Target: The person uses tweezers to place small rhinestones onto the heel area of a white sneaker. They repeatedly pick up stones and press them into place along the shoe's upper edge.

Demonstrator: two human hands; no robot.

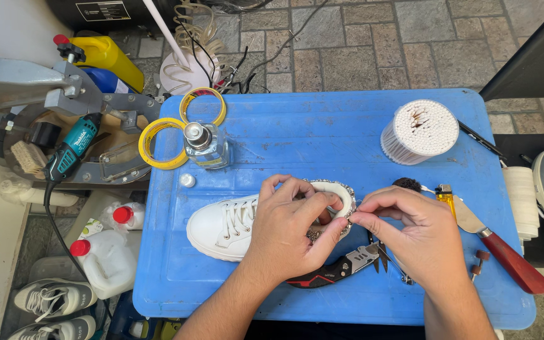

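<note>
Both grips closed on the white sneaker (225, 226) — left hand (294, 226) around its heel, right hand (410, 230) pinching the jewelled collar trim (347, 195).

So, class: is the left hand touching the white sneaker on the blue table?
Touching. The head view shows the left hand wrapped over the white sneaker's heel collar, fingers pressed against its jewelled trim, with no gap between them.
</note>
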